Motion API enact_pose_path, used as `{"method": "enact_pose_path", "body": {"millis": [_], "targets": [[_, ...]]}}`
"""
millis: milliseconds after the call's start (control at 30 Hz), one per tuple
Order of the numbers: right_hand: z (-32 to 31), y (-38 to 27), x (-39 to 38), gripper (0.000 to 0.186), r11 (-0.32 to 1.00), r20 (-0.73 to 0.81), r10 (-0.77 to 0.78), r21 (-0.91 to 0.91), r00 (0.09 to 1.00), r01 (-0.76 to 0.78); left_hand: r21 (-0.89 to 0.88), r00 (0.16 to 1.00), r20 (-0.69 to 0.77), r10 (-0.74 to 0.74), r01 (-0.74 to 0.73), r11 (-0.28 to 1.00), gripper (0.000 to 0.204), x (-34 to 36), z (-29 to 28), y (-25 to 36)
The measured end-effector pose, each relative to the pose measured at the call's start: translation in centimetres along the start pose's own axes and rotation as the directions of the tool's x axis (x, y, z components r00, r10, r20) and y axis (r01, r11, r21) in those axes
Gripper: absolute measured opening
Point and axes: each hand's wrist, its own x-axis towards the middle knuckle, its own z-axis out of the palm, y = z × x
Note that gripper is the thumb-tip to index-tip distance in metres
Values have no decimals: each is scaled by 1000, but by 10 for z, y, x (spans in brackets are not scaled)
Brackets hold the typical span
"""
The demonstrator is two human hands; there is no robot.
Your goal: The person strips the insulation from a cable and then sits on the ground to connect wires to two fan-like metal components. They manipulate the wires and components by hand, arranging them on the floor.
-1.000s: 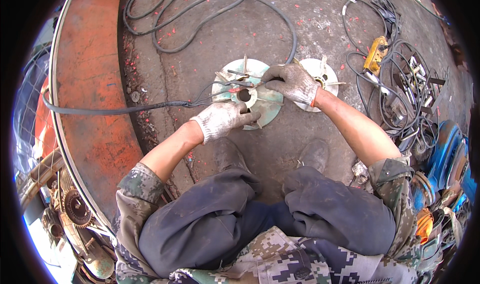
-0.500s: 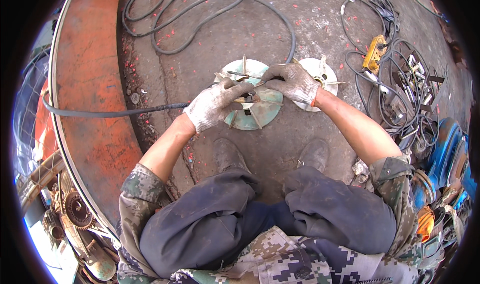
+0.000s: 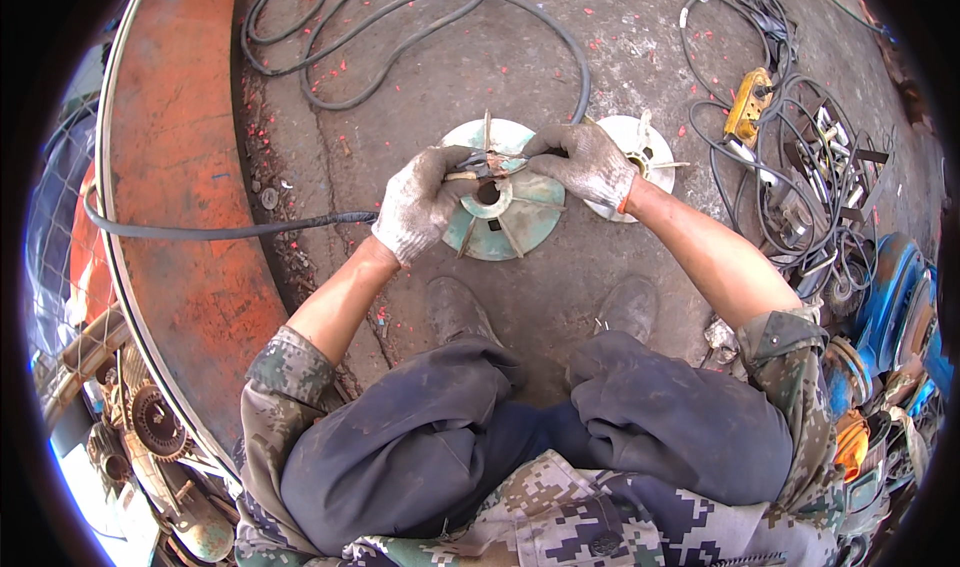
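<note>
head fisheye, steep downward, close over knees

Small tool (image 3: pixel 478 167) between gloved left hand (image 3: pixel 420 205) and right hand (image 3: pixel 585 162): mostly covered by fingers, kind not determinable. Green disc (image 3: pixel 520 217): upper left portion hidden under both hands. White disc (image 3: pixel 640 147): left half concealed behind right hand. Lower left of frame: gear parts (image 3: pixel 150 422) cut off by rim. Right edge: blue machinery (image 3: pixel 895 297) cropped, blurred.

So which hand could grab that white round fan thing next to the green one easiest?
The right hand, probably. It already lies against the white fan disc, while the left hand sits on the far side of the green fan disc, by the small tool both hands share.
</note>
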Motion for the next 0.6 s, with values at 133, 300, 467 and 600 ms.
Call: {"method": "enact_pose_path", "body": {"millis": [133, 300, 467, 600], "targets": [[-1, -1, 1, 30, 1000, 18, 3, -13, 1000, -3, -20, 999, -44, -32, 31, 999, 31, -1, 5, -1], [-2, -2, 0, 32, 999, 33, -31, 12, 999, 31, 25, 995, -56, -88, 89, 996, 33, 3, 6, -3], [1, 4, 3, 41, 935, -38, -341, -114, 939, 335, -14, 990, -52, -130, 130, 991, 35, 6, 8, -5], [-9, -11, 1, 41, 948, 144, -189, -233, 971, 219, -44, 987, -55, -153, 150, 988, 36, 4, 9, -11]]}}
